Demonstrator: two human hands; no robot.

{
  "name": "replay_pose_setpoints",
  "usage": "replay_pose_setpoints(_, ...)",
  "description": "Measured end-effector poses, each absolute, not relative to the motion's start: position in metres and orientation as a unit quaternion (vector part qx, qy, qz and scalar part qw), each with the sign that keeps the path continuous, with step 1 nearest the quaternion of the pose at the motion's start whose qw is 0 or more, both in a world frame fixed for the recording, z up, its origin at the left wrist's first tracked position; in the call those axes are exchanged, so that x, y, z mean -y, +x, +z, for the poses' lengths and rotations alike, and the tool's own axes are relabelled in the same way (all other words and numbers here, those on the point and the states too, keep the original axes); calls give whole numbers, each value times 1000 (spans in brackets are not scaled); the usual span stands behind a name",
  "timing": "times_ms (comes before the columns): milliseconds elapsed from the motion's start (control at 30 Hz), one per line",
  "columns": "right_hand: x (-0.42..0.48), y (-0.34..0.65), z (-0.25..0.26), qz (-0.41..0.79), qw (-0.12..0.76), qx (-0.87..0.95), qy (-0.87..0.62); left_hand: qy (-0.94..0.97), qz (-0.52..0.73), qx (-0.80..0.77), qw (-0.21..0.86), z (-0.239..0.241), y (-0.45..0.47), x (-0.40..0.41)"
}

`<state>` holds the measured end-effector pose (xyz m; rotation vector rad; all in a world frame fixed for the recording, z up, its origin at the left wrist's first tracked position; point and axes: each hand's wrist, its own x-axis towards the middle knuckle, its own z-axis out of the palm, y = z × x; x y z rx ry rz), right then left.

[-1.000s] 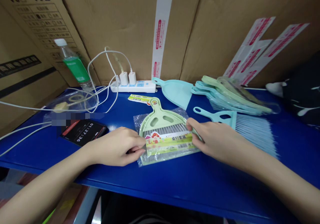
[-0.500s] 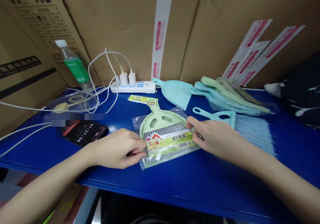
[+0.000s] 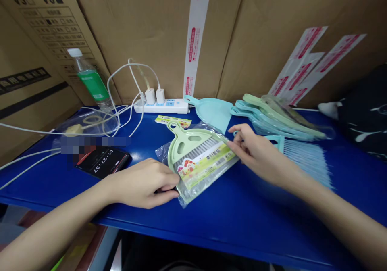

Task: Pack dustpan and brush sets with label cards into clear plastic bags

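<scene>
A pale green dustpan and brush set (image 3: 195, 137) lies tilted on the blue table in a clear plastic bag. A printed card with red mushrooms covers part of its grey bristles. My left hand (image 3: 145, 182) is closed on the bag's left edge, near the lower left corner; its fingertips are partly hidden. At the opposite edge, my right hand (image 3: 256, 152) has its thumb against the package and its index finger raised apart from the thumb. Behind my right hand lies a light blue brush (image 3: 306, 162), its handle partly covered. A light blue dustpan (image 3: 214, 110) rests farther back.
More bagged dustpan sets (image 3: 281, 119) are stacked at the back right. A power strip (image 3: 178, 106) with chargers and white cables stands along the cardboard boxes (image 3: 151, 29). At left are a phone (image 3: 104, 162) and a bottle (image 3: 92, 81). A loose printed card (image 3: 173, 121) lies behind the set.
The bagged green set has turned counterclockwise, its handle swinging left and its right side moving away from me. My right hand has shifted slightly away, its index finger lifting from the bag's edge.
</scene>
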<state>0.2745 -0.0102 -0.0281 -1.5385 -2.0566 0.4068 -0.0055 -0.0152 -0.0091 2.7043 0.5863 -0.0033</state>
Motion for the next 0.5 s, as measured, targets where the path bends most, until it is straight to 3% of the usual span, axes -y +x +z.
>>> replay_pose_setpoints(167,12,264,-31,397,432,620,-521,960,-14,-210,184,-11,-5,16)
replay_pose_setpoints(300,20,246,-38,589,438,514,-445,965,-5,-197,172,-13,-2,16)
replay_pose_setpoints(500,23,235,-50,628,431,491,-423,968,14,-172,182,-16,2,17)
